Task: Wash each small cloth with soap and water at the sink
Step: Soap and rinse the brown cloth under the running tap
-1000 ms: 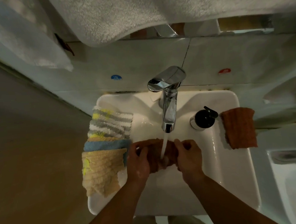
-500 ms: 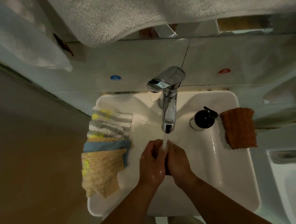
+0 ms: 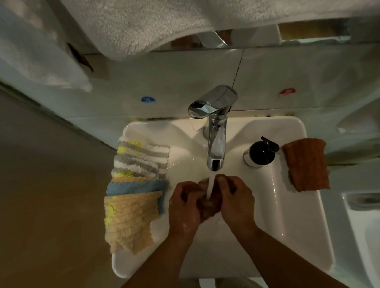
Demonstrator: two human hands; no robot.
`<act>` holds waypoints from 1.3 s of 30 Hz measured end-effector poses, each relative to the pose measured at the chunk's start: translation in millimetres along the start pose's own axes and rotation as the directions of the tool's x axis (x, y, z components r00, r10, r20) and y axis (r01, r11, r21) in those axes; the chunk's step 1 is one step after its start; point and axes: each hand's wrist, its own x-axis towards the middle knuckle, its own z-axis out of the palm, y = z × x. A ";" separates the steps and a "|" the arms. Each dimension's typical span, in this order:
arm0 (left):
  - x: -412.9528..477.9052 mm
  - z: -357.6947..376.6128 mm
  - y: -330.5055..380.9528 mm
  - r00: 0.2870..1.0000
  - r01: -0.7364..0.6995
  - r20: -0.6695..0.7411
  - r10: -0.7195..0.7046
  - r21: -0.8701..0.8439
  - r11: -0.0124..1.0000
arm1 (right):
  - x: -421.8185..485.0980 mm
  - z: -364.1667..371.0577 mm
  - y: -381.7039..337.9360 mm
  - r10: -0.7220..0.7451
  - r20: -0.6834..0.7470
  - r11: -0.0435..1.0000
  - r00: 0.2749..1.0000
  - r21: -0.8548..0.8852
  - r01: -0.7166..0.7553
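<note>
Over the white sink (image 3: 303,230), my left hand (image 3: 184,209) and my right hand (image 3: 235,201) grip a bunched brown cloth (image 3: 205,206) between them, under the running stream from the chrome tap (image 3: 216,142). The cloth is mostly hidden by my fingers. Suds cling to my left hand. A stack of cloths lies on the sink's left rim: a grey, white and yellow striped one (image 3: 140,158), a blue one (image 3: 136,188) and a beige one (image 3: 129,222) on top. A rust-orange cloth (image 3: 307,165) lies on the right rim.
A black-topped soap pump bottle (image 3: 260,152) stands right of the tap. White towels (image 3: 175,16) hang above, along the mirror edge. Blue (image 3: 148,99) and red (image 3: 287,91) stickers mark the wall. A second white basin (image 3: 379,231) sits at the right.
My hands went from holding the cloth spread out under the water to pressed together around it; now they sit slightly apart with the cloth bunched between them.
</note>
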 end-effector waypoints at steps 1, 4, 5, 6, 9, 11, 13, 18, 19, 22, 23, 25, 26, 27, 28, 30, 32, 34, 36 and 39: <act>-1.6 1.5 0.8 1.000 0.013 0.013 -0.013 -0.020 1.000 | 1.4 1.3 -1.2 0.063 -0.018 0.997 0.998 0.036 -0.063; -5.4 8.9 0.7 0.999 0.012 0.039 -0.012 -0.002 1.000 | -4.5 7.0 -4.3 0.132 0.066 0.985 0.989 0.101 -0.139; -6.9 11.1 1.7 0.999 0.003 0.038 -0.003 0.007 1.000 | -9.3 8.3 -5.5 0.106 0.121 0.988 0.987 0.096 -0.118; -7.5 12.9 2.7 1.000 0.002 0.027 -0.002 0.012 1.000 | -15.0 9.6 -7.0 0.076 0.182 0.991 0.980 0.094 -0.094; -5.4 14.1 5.3 1.000 0.028 0.005 -0.028 -0.010 1.000 | -24.9 15.2 -5.3 -0.021 0.240 0.996 0.971 0.084 0.001; -5.3 15.5 8.2 1.000 0.005 0.018 -0.005 0.006 1.000 | -26.3 18.7 -3.2 -0.099 0.197 0.994 0.975 0.067 0.088; -7.3 17.6 10.1 0.999 -0.033 0.034 0.032 0.029 0.999 | -19.9 21.0 -0.1 -0.118 0.162 0.993 0.980 0.046 0.112; -17.8 19.1 14.6 0.982 -0.132 0.144 0.125 0.043 0.990 | 5.7 12.0 3.9 0.042 0.177 0.997 0.983 -0.072 -0.030; -17.3 18.4 15.7 0.980 -0.155 0.140 0.141 0.090 0.984 | 3.8 11.0 1.2 0.074 0.166 0.997 0.983 -0.016 -0.073; -4.5 18.0 4.1 0.986 -0.160 0.068 0.152 0.126 0.979 | -15.0 11.2 -10.3 0.003 0.157 0.999 0.988 0.043 -0.010; -2.1 19.3 5.3 0.990 -0.133 0.051 0.129 0.091 0.987 | -21.6 12.2 -12.3 -0.054 0.182 0.997 0.982 0.060 0.044; 5.8 18.5 0.4 0.994 -0.065 0.090 0.064 0.006 0.998 | -28.2 13.3 -16.1 -0.132 0.244 0.991 0.961 0.056 0.122; 6.2 17.2 -3.9 0.985 -0.094 0.149 0.085 0.056 0.994 | -25.0 12.4 -17.5 -0.155 0.259 0.988 0.954 0.023 0.154; 4.0 16.7 -10.5 0.972 -0.190 0.164 0.166 0.142 0.971 | -19.9 10.9 -16.5 -0.183 0.253 0.981 0.950 -0.018 0.193; 2.7 17.8 -11.2 0.978 -0.137 0.160 0.136 -0.004 0.991 | -14.6 9.1 -17.0 -0.211 0.241 0.972 0.947 -0.048 0.229; -13.6 21.0 -0.3 0.994 -0.099 0.041 0.100 -0.014 0.995 | -3.1 6.7 -14.8 -0.191 0.215 0.973 0.958 -0.087 0.214; -19.5 21.9 3.8 0.984 -0.122 0.133 0.119 0.011 0.993 | 4.7 7.6 -10.4 -0.061 0.205 0.994 0.977 -0.079 0.078; -15.2 19.3 11.1 0.971 -0.206 0.137 0.194 0.079 0.975 | 1.5 12.1 -6.1 0.072 0.196 0.997 0.978 -0.020 -0.069; -6.7 18.6 14.3 0.976 -0.213 0.066 0.207 0.119 0.970 | -10.3 12.4 -5.7 0.101 0.207 0.995 0.973 -0.030 -0.097; 5.6 13.8 8.9 0.994 -0.088 -0.054 0.092 0.073 0.993 | -30.1 11.0 -4.6 -0.008 0.297 0.999 0.955 0.046 -0.006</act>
